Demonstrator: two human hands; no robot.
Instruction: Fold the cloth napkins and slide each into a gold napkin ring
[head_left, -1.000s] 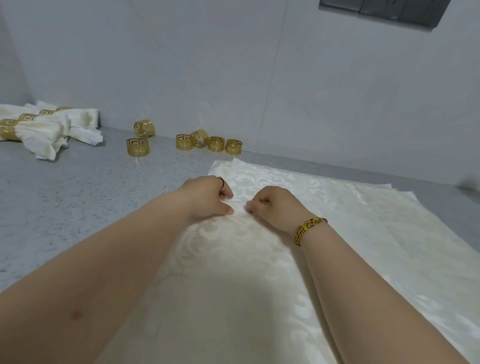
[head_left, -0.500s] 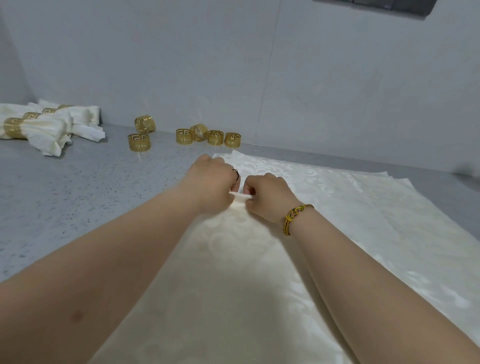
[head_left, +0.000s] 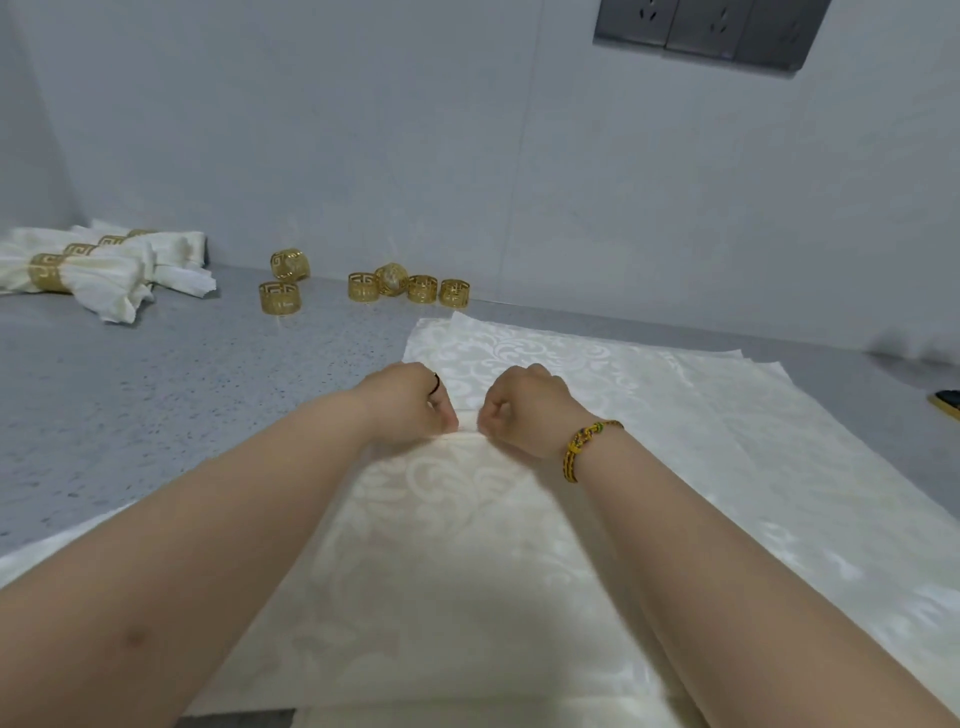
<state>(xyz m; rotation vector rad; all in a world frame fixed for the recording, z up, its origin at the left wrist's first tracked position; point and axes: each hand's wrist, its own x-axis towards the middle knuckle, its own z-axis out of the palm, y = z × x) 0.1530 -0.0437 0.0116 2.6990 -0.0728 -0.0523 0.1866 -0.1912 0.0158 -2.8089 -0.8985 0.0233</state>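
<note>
The left hand (head_left: 410, 400) and the right hand (head_left: 524, 410) sit side by side on the top napkin (head_left: 467, 519), spread flat on a pile (head_left: 779, 447) on the bench (head_left: 156, 395) — both sets of fingers (head_left: 444, 413) are curled and pinch a little ridge of cloth, likely to start a fold. The empty gold rings (head_left: 410, 287) wait by the wall (head_left: 467, 156), close enough to grab later.

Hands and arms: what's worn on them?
Both forearms are bare, with no sleeves or gloves. The left hand has a thin dark ring on one finger. The right hand has a braided yellow cord bracelet with green and dark flecks at the wrist.
</note>
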